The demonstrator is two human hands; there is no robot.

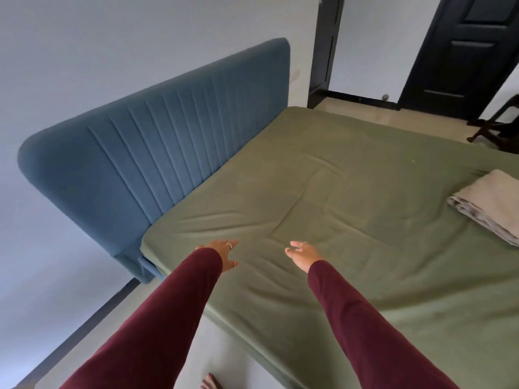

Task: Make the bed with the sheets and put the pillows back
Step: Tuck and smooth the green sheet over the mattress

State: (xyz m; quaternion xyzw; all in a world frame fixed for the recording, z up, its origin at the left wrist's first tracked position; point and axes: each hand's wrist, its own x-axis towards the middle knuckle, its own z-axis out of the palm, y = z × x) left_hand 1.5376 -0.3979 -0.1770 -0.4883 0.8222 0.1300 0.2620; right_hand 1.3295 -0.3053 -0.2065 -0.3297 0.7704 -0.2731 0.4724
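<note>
Foot (210,382): bare, on the pale floor at the bottom edge, beside the bed.

Left hand (224,255): dark red sleeve, ring on one finger; fingers straight and loosely spread, holding nothing, over the sheet near the bed's near corner.

Right hand (302,255): same sleeve, ring on one finger; fingers relaxed and slightly curled, holding nothing, over the sheet, a little apart from the left hand.

Sheet (351,220): green, covers the whole mattress; shallow creases and fold lines run across the middle.

Folded cloth (494,204): grey-beige, stacked in layers, lying on the sheet at the right edge of view.

Headboard (157,141): blue, padded, vertical channels, against the white wall.

Door (466,49): dark, panelled, beyond the bed's far side.

Chair (500,122): dark wood, only partly in view, far right.
</note>
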